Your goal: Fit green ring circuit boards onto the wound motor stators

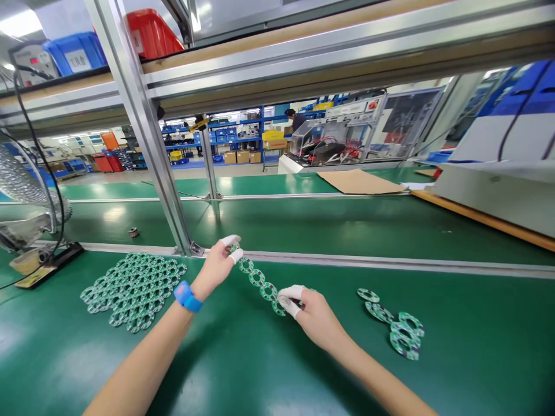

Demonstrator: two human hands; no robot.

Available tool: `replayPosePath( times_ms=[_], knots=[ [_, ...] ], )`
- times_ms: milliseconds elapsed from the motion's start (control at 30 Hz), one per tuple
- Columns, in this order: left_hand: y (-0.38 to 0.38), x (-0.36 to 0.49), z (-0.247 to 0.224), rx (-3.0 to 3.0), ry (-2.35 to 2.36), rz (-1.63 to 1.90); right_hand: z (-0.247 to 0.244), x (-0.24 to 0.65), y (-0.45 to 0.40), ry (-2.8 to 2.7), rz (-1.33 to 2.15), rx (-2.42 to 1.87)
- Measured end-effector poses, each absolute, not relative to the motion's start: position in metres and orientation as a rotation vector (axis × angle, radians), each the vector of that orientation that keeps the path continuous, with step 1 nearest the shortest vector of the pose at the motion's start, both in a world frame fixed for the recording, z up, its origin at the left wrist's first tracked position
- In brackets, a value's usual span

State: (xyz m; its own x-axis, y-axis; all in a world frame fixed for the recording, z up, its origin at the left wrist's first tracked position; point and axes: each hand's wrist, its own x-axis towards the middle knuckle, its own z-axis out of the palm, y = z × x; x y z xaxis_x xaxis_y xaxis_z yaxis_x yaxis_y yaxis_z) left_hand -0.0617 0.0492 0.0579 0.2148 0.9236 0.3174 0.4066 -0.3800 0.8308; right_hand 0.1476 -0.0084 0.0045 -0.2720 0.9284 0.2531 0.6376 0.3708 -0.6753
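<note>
A strip of ring-shaped green circuit boards (256, 278) stretches between my two hands above the green bench. My left hand (219, 263), with white finger cots and a blue wristband, pinches its far end. The near end is pinched by my right hand (310, 309), also in white finger cots. To the left lies a flat sheet of many joined ring boards (134, 289) in rows. On the right, a small loose group of ring boards (394, 323) rests on the bench, some overlapping.
An aluminium post (147, 127) rises from the bench behind my left hand, under a shelf holding a blue bin (76, 53) and a red bin (151, 34). A soldering fume duct (30, 185) stands far left. Cardboard (359, 181) lies beyond. A person (297, 120) is in the background.
</note>
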Motion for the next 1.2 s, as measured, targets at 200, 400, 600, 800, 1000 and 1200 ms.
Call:
replayPosePath(
  times_ms=[200, 400, 600, 800, 1000, 1200],
  knots=[
    [0.020, -0.042, 0.056, 2.958, 1.204, 0.458, 0.004, 0.152, -0.011, -2.153, 0.034, -1.528],
    [0.016, -0.027, 0.036, 2.927, 1.442, 0.172, -0.001, 0.146, -0.012, -2.235, -0.133, -1.706],
    [0.005, -0.016, 0.038, 2.868, 1.555, 0.166, 0.008, 0.158, -0.006, -2.143, -0.126, -1.832],
    [0.009, -0.016, 0.032, 2.732, 1.504, 0.354, 0.018, 0.155, -0.007, -2.221, 0.114, -1.618],
    [0.015, -0.017, 0.026, 2.602, 1.637, 0.391, 0.017, 0.148, -0.015, -2.145, 0.098, -1.788],
    [0.019, -0.017, 0.029, 2.247, 1.331, 0.738, 0.022, 0.158, -0.007, -1.985, 0.445, -1.575]
  ],
)
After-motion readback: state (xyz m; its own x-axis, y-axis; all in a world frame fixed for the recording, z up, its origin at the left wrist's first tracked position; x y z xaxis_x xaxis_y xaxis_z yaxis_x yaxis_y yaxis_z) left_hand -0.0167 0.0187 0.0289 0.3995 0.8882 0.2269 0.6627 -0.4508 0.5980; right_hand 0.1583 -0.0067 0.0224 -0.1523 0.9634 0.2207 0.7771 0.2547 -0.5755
